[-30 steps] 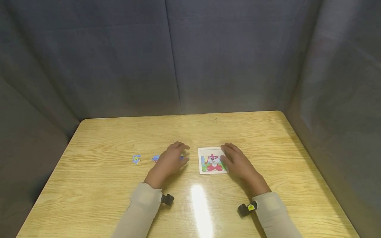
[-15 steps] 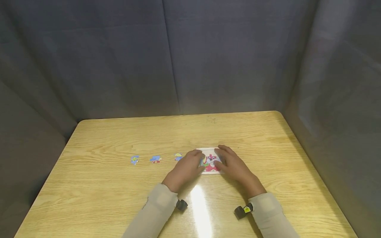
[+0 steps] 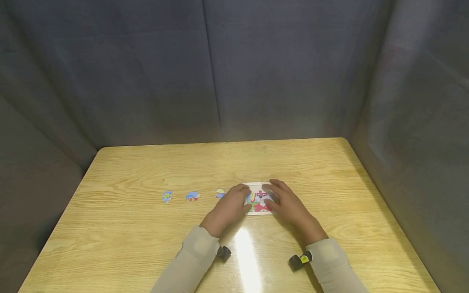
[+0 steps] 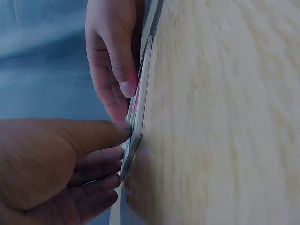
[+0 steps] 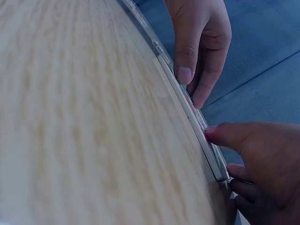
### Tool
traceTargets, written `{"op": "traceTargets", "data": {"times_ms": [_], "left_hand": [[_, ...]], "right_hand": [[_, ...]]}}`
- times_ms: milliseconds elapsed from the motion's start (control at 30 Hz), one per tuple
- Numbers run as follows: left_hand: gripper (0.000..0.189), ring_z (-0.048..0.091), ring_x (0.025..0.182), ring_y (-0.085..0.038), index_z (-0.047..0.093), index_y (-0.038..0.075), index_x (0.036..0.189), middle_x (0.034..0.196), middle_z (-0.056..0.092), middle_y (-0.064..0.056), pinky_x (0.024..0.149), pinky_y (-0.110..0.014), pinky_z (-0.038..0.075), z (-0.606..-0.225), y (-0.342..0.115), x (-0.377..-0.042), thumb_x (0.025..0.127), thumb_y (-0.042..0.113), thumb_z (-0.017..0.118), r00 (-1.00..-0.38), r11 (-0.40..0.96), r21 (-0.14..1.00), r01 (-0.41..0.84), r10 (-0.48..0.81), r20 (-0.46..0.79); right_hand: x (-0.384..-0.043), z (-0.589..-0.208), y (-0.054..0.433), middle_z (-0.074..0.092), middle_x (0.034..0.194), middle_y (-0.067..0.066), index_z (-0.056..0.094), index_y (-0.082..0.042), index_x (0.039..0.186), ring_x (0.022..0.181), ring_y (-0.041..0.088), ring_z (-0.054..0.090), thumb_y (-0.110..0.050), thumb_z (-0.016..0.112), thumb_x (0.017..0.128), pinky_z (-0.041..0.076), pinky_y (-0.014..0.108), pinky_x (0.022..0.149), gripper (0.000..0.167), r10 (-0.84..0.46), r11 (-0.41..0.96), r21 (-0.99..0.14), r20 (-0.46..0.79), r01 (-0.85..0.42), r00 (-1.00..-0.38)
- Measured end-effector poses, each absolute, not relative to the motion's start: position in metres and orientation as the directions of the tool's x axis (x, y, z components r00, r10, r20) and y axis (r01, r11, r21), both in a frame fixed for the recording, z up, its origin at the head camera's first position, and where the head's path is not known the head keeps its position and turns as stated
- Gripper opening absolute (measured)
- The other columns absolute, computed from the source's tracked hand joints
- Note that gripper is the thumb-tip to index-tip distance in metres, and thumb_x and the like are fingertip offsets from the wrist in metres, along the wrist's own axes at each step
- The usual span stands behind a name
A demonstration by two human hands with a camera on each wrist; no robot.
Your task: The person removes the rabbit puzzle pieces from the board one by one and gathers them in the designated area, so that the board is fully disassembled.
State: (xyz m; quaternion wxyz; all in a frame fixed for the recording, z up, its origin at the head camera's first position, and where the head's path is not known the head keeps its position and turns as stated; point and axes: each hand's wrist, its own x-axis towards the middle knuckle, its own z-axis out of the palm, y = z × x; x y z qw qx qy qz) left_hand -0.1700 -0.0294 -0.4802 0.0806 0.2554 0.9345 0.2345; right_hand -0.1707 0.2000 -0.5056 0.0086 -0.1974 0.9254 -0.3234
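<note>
Jigsaw tray [image 3: 256, 189] lies on the table between both hands, its left end under the left hand [image 3: 229, 205] and its right end under the right hand [image 3: 289, 203]. On each hand the thumb and fingers stand apart, bent a little, with tips at the tray; whether they pinch it or merely rest on it, I cannot tell.

Between the hands, the lower part of the picture looks filled in: a pink cartoon animal [image 3: 261, 202] shows, with a knob of its piece jutting up into the pale, bare strip along the tray's far side. I judge the puzzle well along, with that upper strip left to fill. The right-hand end of the picture is hidden by the right hand.

Just beside the left hand, and partly covered by it, lies a blue-and-yellow jigsaw piece [image 3: 220, 193]. Farther left of that hand is a blue-and-red piece [image 3: 192, 196], and farthest left a blue piece with a yellow-green patch [image 3: 167, 196]. All three are loose, and the left hand stands between them and the tray.

Beyond both hands, the wood-grain table [image 3: 300, 158] runs back to a dark grey curtain [image 3: 146, 81]
</note>
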Motion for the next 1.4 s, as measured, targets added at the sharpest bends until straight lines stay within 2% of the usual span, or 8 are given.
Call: {"op": "traceTargets", "data": {"times_ms": [467,1133,1400], "left_hand": [[0.044,0.039,0.136,-0.029,0.055,0.002,0.133,0.145,0.045,-0.011,0.11,-0.039,0.037,-0.4809,-0.0277,-0.1702,0.096,0.024,0.064,-0.86,0.757,0.496,0.425,0.508,-0.039],[0.041,0.047,0.127,-0.026,0.053,0.007,0.132,0.135,0.053,-0.007,0.102,-0.037,0.045,-0.4787,-0.0288,-0.1694,0.096,0.021,0.064,-0.868,0.753,0.508,0.418,0.495,-0.02],[0.036,0.05,0.123,-0.024,0.055,0.008,0.131,0.131,0.055,-0.006,0.1,-0.035,0.047,-0.4799,-0.0283,-0.1708,0.097,0.017,0.062,-0.87,0.758,0.49,0.431,0.493,0.003]], "right_hand": [[-0.1705,-0.5094,0.2023,0.031,0.153,0.015,0.061,-0.023,0.133,0.137,0.041,0.034,-0.029,0.062,0.097,0.04,0.059,0.102,0.036,-0.39,0.702,-0.606,0.114,-0.375,-0.914],[-0.1717,-0.5079,0.1994,0.033,0.152,0.016,0.064,-0.02,0.131,0.137,0.042,0.034,-0.028,0.063,0.096,0.038,0.059,0.103,0.035,-0.388,0.714,-0.588,0.119,-0.38,-0.914],[-0.172,-0.5081,0.1996,0.032,0.153,0.015,0.062,-0.022,0.132,0.138,0.042,0.032,-0.033,0.063,0.096,0.037,0.061,0.104,0.038,-0.391,0.719,-0.583,0.11,-0.378,-0.914]]}}
